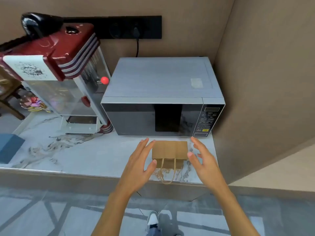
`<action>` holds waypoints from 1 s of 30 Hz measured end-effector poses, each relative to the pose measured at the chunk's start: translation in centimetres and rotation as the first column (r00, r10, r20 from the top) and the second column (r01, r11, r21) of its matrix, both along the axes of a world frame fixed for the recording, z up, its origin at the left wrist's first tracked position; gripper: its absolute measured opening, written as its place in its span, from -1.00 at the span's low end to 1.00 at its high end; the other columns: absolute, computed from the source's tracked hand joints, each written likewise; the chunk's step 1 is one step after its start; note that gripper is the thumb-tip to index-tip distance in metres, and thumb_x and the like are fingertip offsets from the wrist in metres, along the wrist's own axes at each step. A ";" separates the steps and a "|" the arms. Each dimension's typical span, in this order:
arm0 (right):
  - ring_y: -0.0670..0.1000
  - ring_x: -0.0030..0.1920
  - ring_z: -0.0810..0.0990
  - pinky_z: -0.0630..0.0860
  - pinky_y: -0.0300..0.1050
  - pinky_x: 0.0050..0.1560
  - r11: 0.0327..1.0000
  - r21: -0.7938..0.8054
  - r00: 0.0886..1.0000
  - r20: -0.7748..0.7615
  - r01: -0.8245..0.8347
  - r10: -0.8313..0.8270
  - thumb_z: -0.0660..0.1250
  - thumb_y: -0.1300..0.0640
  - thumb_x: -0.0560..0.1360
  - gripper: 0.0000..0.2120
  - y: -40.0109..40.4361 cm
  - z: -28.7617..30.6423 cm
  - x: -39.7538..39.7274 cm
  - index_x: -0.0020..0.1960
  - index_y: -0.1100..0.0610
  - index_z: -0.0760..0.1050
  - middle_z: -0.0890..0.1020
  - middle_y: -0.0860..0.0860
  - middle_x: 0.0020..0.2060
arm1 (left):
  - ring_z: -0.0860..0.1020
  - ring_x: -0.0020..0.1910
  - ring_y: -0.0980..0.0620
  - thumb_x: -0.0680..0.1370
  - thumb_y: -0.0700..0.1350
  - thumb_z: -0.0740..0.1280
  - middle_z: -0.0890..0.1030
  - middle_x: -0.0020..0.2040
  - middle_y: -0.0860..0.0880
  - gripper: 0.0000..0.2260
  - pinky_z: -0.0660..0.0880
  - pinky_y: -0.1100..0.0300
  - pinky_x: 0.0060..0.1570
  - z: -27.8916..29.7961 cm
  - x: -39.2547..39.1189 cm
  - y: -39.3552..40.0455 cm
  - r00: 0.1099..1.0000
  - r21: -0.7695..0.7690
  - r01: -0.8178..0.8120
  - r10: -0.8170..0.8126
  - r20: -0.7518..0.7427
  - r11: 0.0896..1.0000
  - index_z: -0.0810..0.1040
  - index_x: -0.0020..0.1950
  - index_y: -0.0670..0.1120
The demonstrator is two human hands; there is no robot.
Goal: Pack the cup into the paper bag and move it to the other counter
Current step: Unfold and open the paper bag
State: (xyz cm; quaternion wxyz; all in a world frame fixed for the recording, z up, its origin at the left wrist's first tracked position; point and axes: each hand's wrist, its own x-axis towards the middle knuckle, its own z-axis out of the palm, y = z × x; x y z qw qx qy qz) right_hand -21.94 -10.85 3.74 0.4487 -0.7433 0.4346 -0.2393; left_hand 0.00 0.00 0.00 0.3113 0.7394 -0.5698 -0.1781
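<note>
A brown paper bag [169,153] stands on the marbled worktop [81,154] at 6 o'clock of the microwave [162,97], its twine handles [167,172] drooping over the front edge. The left hand [139,165] hovers at the bag's 9 o'clock and the right hand [203,160] at its 3 o'clock, both with fingers spread, gripping nothing. A red popcorn machine [56,72] stands at the microwave's 9 o'clock.
</note>
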 end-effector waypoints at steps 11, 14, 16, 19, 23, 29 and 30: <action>-0.08 0.44 0.33 0.32 -0.35 0.30 0.999 0.033 0.997 -0.063 -0.032 0.034 0.24 0.35 0.56 -0.49 -0.7 -2.4 1.2 0.46 0.01 0.33 0.29 -0.13 0.49 | -0.07 0.45 0.48 0.47 -0.04 0.47 -0.07 0.52 0.46 -0.18 0.12 0.26 0.36 -1.9 3.1 -1.8 0.981 0.113 0.196 -0.194 -0.033 0.974 0.01 0.48 0.41; -0.09 0.48 0.26 0.30 -0.23 0.40 0.995 0.063 0.992 -0.095 -0.074 0.080 0.19 0.51 0.48 -0.33 -1.3 -3.1 0.8 0.47 -0.02 0.32 0.25 -0.16 0.50 | 0.01 0.39 0.54 0.48 -0.07 0.48 0.00 0.46 0.53 -0.19 0.14 0.31 0.36 -2.2 2.7 -2.0 0.989 0.110 0.141 -0.134 -0.063 0.984 0.04 0.46 0.43; -0.11 0.48 0.25 0.30 -0.29 0.37 0.994 0.056 0.988 -0.113 -0.098 0.104 0.22 0.50 0.47 -0.30 -1.6 -3.4 0.7 0.47 -0.06 0.29 0.23 -0.19 0.50 | 0.09 0.41 0.50 0.47 -0.07 0.48 0.07 0.43 0.56 -0.22 0.15 0.33 0.37 -2.1 2.5 -2.3 0.990 0.090 0.105 -0.096 -0.102 0.990 0.09 0.46 0.42; -0.13 0.43 0.32 0.35 -0.36 0.31 0.993 0.056 0.989 -0.097 -0.104 0.109 0.32 0.41 0.50 -0.33 -2.2 -3.9 0.4 0.47 -0.10 0.28 0.23 -0.23 0.49 | 0.19 0.43 0.39 0.45 -0.09 0.51 0.16 0.39 0.57 -0.23 0.21 0.28 0.41 -1.8 2.1 -2.8 0.981 0.066 0.068 -0.055 -0.188 0.995 0.17 0.44 0.41; -0.15 0.36 0.39 0.39 -0.16 0.36 0.990 0.111 0.995 -0.026 -0.088 0.091 0.38 0.28 0.52 -0.39 -3.0 -4.1 0.1 0.46 -0.12 0.30 0.27 -0.31 0.45 | 0.31 0.41 0.25 0.45 -0.10 0.51 0.28 0.44 0.40 -0.27 0.38 0.18 0.36 -1.5 1.6 -3.3 0.951 0.064 0.036 -0.014 -0.308 0.997 0.22 0.42 0.41; -0.19 0.29 0.45 0.41 -0.13 0.29 0.972 0.206 0.991 0.094 -0.116 0.098 0.43 0.19 0.48 -0.40 -4.3 -3.9 0.0 0.42 -0.19 0.35 0.31 -0.36 0.42 | 0.49 0.27 0.04 0.47 -0.04 0.48 0.46 0.38 0.12 -0.39 0.51 0.13 0.20 -0.9 1.5 -4.0 0.871 0.137 -0.052 0.112 -0.478 0.989 0.32 0.42 0.31; -0.20 0.29 0.45 0.41 -0.13 0.29 0.970 0.211 0.990 0.102 -0.121 0.101 0.44 0.16 0.48 -0.41 -4.5 -3.9 0.0 0.42 -0.19 0.35 0.31 -0.36 0.42 | 0.51 0.25 0.02 0.47 -0.02 0.47 0.49 0.36 0.10 -0.41 0.52 0.13 0.17 -0.8 1.5 -4.2 0.857 0.140 -0.066 0.128 -0.499 0.988 0.33 0.41 0.30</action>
